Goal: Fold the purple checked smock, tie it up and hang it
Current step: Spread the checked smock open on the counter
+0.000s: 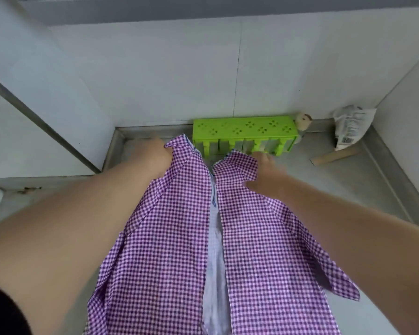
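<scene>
both our hands hold the smock (169, 228) spread on the worktop (329, 189): left hand (155, 154) clenched on its far corner, right hand (264, 174) fingers (261, 157) pinching the other corner.

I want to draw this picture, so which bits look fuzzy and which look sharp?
Head view: both hands, left hand and right hand, are smeared by motion blur; the smock checks look sharper; the green rack is fairly clear; the wide lens bends the wall lines; the light is soft, with no hard shadows.
</scene>
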Demonstrator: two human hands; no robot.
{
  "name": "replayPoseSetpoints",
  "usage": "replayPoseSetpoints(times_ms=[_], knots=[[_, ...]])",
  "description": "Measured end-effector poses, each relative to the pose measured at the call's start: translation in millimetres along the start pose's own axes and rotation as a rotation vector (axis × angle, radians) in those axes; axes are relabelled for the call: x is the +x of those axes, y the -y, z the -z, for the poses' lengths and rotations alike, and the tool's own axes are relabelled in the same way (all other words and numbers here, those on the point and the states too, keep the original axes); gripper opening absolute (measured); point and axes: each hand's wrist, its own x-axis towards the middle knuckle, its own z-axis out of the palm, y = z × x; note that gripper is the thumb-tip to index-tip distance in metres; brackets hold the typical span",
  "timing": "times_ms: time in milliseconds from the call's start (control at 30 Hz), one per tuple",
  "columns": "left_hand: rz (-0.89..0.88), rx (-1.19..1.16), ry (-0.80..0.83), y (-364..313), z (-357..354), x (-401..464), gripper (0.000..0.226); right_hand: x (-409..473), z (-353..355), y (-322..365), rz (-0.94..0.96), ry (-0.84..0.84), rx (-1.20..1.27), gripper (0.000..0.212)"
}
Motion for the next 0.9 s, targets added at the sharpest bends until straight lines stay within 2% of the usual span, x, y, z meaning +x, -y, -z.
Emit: replayPoseSetpoints(times_ms=[67, 100, 200, 233, 300, 433, 467, 533, 633, 800, 833, 900], knots=[[0.012, -0.040, 0.045, 3, -17, 4, 0.044, -9, -20, 2, 0.045, 0.042, -0.107, 0.111], [0.019, -0.075, 0.082, 5, -27, 7, 0.040, -16, -30, 4, 0.076, 0.049, -0.164, 0.107], [0.021, -0.160, 0.158, 16, -52, 12, 0.037, -40, -68, 17, 0.150, 0.120, -0.282, 0.073], [0.017, -0.172, 0.171, 20, -60, 14, 0.037, -48, -81, 22, 0.142, 0.170, -0.276, 0.072], [-0.004, -0.195, 0.226, 28, -74, 12, 0.032, -58, -104, 33, 0.091, 0.255, -0.272, 0.088], [-0.091, -0.276, 0.371, 39, -90, -1, 0.023, -56, -130, 57, -0.049, 0.307, -0.326, 0.119], [-0.111, -0.304, 0.397, 40, -91, -6, 0.028, -54, -134, 62, -0.078, 0.306, -0.342, 0.125], [-0.155, -0.340, 0.430, 46, -87, -19, 0.053, -50, -144, 68, -0.118, 0.314, -0.391, 0.132], [-0.181, -0.276, 0.401, 67, -85, -32, 0.065, -47, -154, 72, -0.139, 0.316, -0.476, 0.137], [-0.219, -0.010, 0.208, 114, -78, -56, 0.032, -41, -150, 75, -0.146, 0.334, -0.505, 0.138], [-0.206, 0.026, 0.200, 124, -77, -62, 0.035, -39, -149, 76, -0.143, 0.336, -0.510, 0.138], [-0.108, 0.059, 0.215, 143, -77, -73, 0.056, -36, -146, 77, -0.138, 0.341, -0.520, 0.138]])
